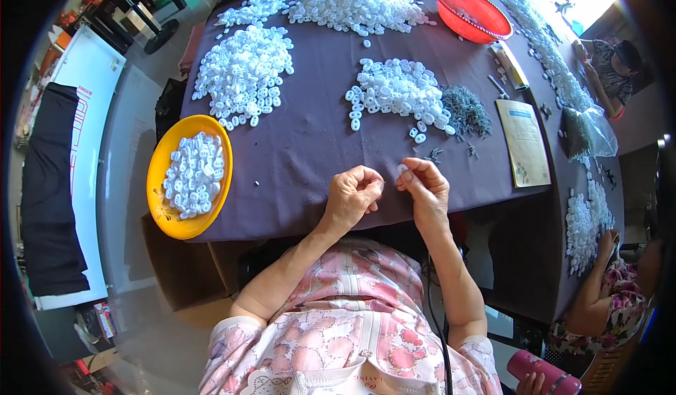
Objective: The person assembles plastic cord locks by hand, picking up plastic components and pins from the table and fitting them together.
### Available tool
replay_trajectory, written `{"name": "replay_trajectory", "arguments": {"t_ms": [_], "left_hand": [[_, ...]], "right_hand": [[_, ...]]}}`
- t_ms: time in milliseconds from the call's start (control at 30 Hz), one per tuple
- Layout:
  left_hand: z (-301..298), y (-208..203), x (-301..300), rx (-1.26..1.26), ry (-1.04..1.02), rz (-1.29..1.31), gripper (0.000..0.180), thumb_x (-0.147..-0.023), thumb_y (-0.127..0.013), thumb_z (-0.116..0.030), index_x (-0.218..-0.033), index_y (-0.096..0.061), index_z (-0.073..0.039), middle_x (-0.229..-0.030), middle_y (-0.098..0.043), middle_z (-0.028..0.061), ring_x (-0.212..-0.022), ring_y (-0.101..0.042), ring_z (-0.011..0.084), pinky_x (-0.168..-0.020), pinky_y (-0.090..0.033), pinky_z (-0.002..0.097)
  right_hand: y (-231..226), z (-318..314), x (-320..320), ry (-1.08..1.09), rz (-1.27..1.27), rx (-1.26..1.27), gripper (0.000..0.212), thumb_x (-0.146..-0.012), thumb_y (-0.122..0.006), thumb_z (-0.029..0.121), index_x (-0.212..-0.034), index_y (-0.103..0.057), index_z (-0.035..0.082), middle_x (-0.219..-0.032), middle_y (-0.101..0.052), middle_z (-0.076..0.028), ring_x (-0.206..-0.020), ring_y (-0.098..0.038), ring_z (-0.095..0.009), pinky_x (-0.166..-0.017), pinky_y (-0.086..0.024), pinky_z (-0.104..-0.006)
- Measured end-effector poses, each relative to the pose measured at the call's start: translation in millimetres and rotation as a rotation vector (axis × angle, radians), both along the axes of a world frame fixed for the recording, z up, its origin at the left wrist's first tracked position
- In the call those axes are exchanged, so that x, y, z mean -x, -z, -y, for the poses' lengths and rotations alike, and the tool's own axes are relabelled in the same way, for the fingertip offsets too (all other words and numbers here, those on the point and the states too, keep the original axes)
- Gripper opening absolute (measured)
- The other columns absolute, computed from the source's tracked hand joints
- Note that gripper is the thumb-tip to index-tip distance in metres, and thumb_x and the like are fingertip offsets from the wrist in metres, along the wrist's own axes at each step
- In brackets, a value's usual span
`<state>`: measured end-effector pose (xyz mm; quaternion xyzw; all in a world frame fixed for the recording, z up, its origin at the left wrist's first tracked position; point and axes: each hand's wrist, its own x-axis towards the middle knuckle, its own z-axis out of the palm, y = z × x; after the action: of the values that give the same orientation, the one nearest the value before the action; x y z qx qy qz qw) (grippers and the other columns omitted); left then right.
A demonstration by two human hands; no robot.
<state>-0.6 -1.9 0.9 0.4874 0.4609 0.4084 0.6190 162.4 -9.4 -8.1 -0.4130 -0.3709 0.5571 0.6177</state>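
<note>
Both hands are raised over the near edge of the cloth-covered table, close together but apart. My right hand pinches a small white oval plastic piece between thumb and fingertips. My left hand is closed with thumb and fingers pressed together; whatever they pinch is too small to make out. Beyond the hands lies a pile of white oval pieces with holes, some loose at its edge. Touching its right side is a heap of small grey-blue parts, a few of them scattered nearer my right hand.
A yellow bowl of white pieces stands at the table's left corner. Larger white piles lie farther back. A red basket, a booklet and a cream box are on the right. Two other people work along the right side.
</note>
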Motion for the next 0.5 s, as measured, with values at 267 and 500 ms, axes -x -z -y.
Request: {"name": "replay_trajectory", "arguments": {"t_ms": [267,500], "left_hand": [[-3,-3,-6,0.019,0.005,0.095,0.010,-0.088,-0.061,-0.012,-0.091,-0.064,-0.003,-0.071,-0.064,0.0021,-0.055,-0.058,0.0070,-0.047,-0.044,0.0190],[-1,-3,1,-0.004,-0.045,0.076,0.007,-0.087,-0.058,-0.008,-0.089,-0.063,-0.002,-0.069,-0.061,0.0019,-0.053,-0.055,0.0059,-0.045,-0.042,0.0181]], "right_hand": [[-7,3,-1,-0.044,0.088,0.066,0.017,-0.086,-0.064,0.003,-0.102,-0.063,0.000,-0.086,-0.066,-0.003,-0.072,-0.062,-0.008,-0.063,-0.051,-0.0206],[-3,5,11,-0.069,0.191,0.006,0.017,-0.089,-0.060,0.005,-0.105,-0.062,0.000,-0.085,-0.064,-0.003,-0.074,-0.059,-0.007,-0.065,-0.050,-0.0212]]}}
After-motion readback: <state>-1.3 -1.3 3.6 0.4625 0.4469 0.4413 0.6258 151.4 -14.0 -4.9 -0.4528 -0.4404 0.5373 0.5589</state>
